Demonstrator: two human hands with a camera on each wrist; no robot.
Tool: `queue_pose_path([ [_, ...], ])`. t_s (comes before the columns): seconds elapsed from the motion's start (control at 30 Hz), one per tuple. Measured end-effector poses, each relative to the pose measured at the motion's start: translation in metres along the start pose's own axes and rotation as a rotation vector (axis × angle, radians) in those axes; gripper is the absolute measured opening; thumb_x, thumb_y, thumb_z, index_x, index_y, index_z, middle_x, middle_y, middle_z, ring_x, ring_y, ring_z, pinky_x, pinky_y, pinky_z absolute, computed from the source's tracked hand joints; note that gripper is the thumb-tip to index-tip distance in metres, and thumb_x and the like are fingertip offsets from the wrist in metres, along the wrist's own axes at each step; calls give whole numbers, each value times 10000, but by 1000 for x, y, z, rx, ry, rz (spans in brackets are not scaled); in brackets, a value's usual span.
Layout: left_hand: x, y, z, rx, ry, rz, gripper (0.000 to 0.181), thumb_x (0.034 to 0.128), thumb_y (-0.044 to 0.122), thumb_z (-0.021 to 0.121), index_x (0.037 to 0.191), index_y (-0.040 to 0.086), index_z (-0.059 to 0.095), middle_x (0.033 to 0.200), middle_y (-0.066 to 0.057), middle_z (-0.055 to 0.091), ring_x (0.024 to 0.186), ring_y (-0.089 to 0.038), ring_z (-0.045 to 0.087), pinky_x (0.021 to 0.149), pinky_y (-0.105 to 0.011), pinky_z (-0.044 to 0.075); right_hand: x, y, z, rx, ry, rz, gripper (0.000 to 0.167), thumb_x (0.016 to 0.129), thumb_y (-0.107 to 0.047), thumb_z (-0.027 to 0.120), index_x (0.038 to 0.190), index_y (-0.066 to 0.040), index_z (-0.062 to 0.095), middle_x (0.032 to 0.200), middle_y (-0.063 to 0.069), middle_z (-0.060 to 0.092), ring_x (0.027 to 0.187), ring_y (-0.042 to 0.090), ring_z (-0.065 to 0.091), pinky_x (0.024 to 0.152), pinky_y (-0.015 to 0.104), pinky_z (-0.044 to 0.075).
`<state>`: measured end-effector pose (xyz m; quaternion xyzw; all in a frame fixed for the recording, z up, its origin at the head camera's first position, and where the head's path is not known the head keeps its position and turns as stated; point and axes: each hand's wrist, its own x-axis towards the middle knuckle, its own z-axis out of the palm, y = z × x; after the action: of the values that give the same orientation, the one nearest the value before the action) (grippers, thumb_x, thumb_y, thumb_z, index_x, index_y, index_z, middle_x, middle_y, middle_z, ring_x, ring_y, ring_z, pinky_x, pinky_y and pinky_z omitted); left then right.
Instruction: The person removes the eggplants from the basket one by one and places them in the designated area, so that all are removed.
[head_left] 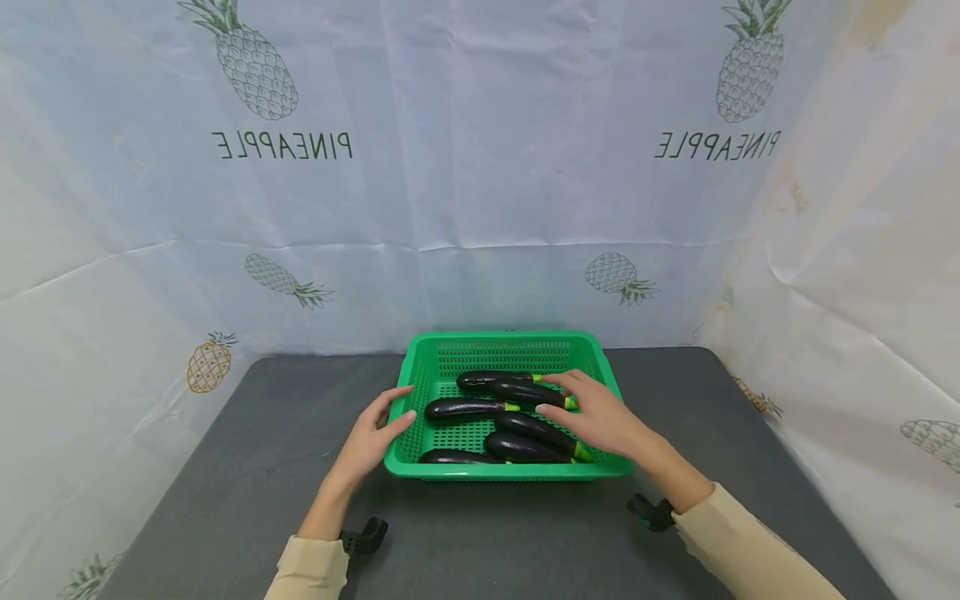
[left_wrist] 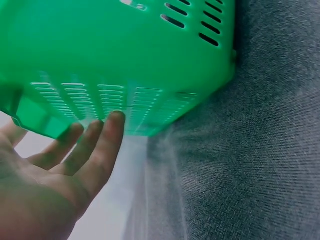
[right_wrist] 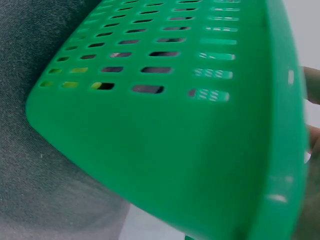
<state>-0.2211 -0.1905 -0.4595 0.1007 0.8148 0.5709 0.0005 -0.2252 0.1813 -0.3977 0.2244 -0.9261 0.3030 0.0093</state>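
Note:
A green plastic basket (head_left: 510, 471) with slotted walls stands on the dark table. Several glossy dark eggplants with green stem ends lie in it, among them a middle-left eggplant (head_left: 465, 408), a front eggplant (head_left: 525, 448) and an upper-right eggplant (head_left: 525, 392). My left hand (head_left: 369, 437) is at the basket's left rim, thumb over the rim. In the left wrist view its fingers (left_wrist: 107, 145) extend along the outer wall. Over the basket's right side reaches my right hand (head_left: 596, 414), its thumb and fingers spread around the upper-right eggplant's stem end; contact cannot be told.
The dark grey table (head_left: 495, 542) extends on both sides of the basket and in front of it. A pale cloth (head_left: 510, 192) printed with pineapples hangs behind and along the sides. Black wrist devices (head_left: 365, 536) show below both hands.

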Motion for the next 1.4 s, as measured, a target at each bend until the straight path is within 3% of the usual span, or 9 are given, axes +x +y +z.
queue_pose_path([
  [0.3, -1, -1, 0, -47, -1, -21, 517, 1024, 327, 641, 1492, 166, 492, 1576, -142, 396, 1417, -357, 433, 1046, -577, 449, 10, 4, 10, 71, -71, 7, 634, 1003, -498, 615, 1462, -69, 538, 1376, 153, 567, 1128, 294, 599, 884, 490, 523],
  [0.53, -2, -1, -2, -55, -3, -16, 503, 1024, 325, 641, 1479, 162, 502, 1584, -129, 387, 1443, -348, 401, 1065, -579, 433, 16, 8, 18, 110, -119, 38, 605, 1005, -466, 631, 1454, -71, 540, 1387, 164, 558, 1169, 327, 590, 937, 508, 511],
  [0.93, 1, -3, 0, -47, -4, 16, 480, 1035, 273, 629, 1475, 130, 504, 1596, -129, 370, 1482, -357, 333, 1093, -606, 393, 25, 16, 29, 152, -194, 75, 569, 1009, -422, 641, 1428, -46, 561, 1347, 189, 577, 1118, 308, 606, 887, 491, 526],
  [1.4, 2, -5, 2, -47, -1, 3, 464, 1037, 246, 625, 1472, 134, 509, 1596, -127, 371, 1491, -359, 312, 1106, -607, 381, 33, 22, 41, 217, -336, 211, 528, 1004, -405, 652, 1421, -95, 562, 1252, 100, 616, 1094, 258, 607, 842, 465, 533],
])
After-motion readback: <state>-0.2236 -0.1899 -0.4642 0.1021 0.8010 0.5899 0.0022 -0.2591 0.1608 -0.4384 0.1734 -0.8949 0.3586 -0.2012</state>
